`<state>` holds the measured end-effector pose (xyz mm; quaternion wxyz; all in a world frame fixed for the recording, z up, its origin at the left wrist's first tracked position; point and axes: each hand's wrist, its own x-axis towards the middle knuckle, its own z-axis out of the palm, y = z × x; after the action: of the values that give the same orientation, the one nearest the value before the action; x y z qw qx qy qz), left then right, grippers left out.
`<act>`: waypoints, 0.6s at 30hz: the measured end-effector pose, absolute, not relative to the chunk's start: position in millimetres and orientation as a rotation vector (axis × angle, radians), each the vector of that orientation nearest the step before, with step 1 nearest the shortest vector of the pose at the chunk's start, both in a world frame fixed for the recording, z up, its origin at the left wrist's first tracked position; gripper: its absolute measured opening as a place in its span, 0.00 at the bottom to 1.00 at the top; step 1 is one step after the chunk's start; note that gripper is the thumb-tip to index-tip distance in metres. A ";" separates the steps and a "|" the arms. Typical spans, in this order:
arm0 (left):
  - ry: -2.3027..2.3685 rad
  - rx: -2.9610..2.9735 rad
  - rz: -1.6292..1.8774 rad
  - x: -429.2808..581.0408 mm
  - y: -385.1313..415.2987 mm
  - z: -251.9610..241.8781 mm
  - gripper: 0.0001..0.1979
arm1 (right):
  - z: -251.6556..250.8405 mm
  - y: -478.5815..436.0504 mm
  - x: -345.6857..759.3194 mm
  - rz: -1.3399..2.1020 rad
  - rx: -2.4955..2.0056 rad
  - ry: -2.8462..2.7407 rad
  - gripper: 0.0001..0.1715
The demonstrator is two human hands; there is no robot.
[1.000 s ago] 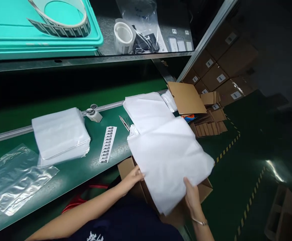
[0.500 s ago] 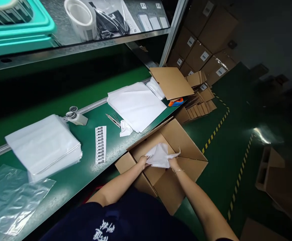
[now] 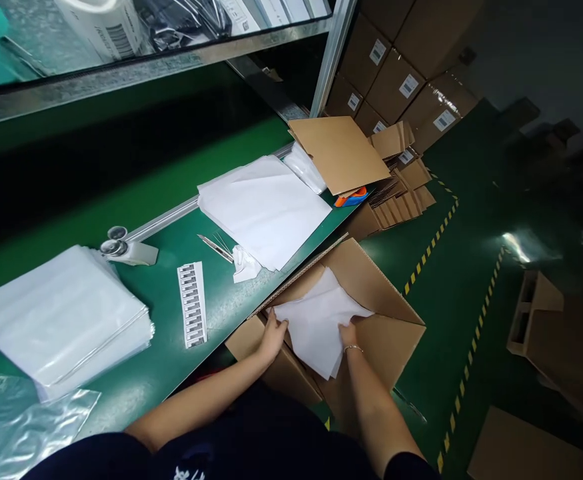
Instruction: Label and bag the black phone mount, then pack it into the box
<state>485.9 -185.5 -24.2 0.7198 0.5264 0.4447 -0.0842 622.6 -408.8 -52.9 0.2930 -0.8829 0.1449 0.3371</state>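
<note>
A thin white sheet (image 3: 319, 320), which looks like packing paper or foam, spreads across the inside of an open cardboard box (image 3: 396, 340). My left hand (image 3: 273, 337) pinches the sheet's left edge beside the box wall nearest the table. On the other side, my right hand (image 3: 347, 335) has its fingers closed on the sheet's near right edge. The sheet covers most of the box's bottom, so what lies beneath it is hidden.
The green table (image 3: 236, 300) borders the box on the left. On it lie a white sheet stack (image 3: 266, 207), a bag stack (image 3: 66, 313), a label strip (image 3: 191, 303), tweezers (image 3: 216, 248) and a pump bottle (image 3: 131, 252). Flattened cartons (image 3: 396, 200) stand beyond; a metal shelf (image 3: 171, 63) hangs above.
The bunched white sheet has been spread wider and flatter inside the box. My left hand has moved left and slightly down, widening the gap between my hands. The view has shifted slightly.
</note>
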 end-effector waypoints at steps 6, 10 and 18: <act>0.514 1.700 -0.522 503.1 -191.4 -43.9 0.19 | -87.7 -391.7 608.4 0.922 -2.297 0.378 0.17; 0.352 1.957 -0.680 544.0 -195.7 -79.1 0.18 | -94.1 -394.1 596.4 0.903 -2.319 0.420 0.17; 0.185 2.237 -0.660 583.1 -203.1 -127.1 0.24 | -83.3 -410.4 557.7 0.808 -2.445 0.526 0.16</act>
<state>583.1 -203.1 -127.1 0.3903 0.8803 0.0727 -0.2599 557.7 -410.4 -83.3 0.2538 -0.8998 0.1936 0.2974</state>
